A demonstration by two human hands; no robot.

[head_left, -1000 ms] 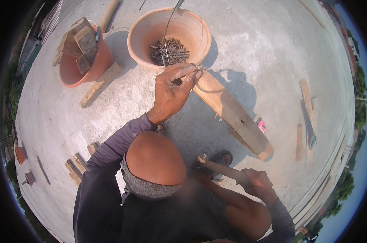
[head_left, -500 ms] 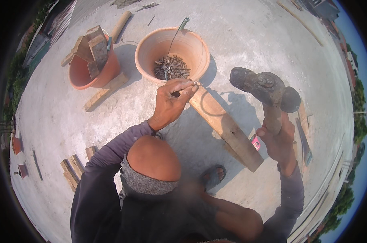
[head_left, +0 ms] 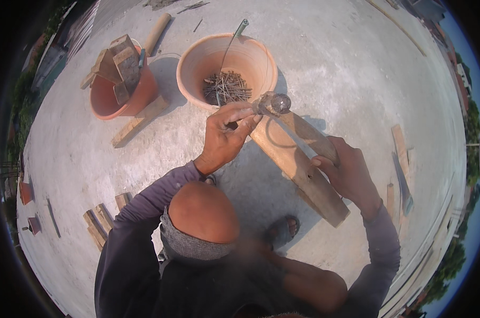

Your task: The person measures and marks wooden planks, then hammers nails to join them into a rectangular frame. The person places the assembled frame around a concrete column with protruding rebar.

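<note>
My right hand point(head_left: 351, 170) is closed round the wooden handle of a hammer point(head_left: 315, 134). The dark hammer head is down at the far end of a wooden block point(head_left: 283, 153), right by my left fingertips. My left hand point(head_left: 225, 132) pinches a small thin piece there, seemingly a nail, mostly hidden by the fingers and the hammer head. The block slants from the rim of a clay-coloured bucket point(head_left: 186, 79) toward my right foot. Inside that bucket lies a heap of nails point(head_left: 228, 87).
At the far left, a tilted orange bucket point(head_left: 103, 106) holds wood offcuts point(head_left: 126, 63), with a wooden piece point(head_left: 139, 123) beside it. Short wood strips point(head_left: 98, 220) lie left of my knee. A long bluish tool point(head_left: 402, 183) and a plank point(head_left: 400, 148) lie at the right.
My right hand has swung the hammer down and to the left, from raised above the block to its far end. My left hand keeps its pinch in nearly the same place.
</note>
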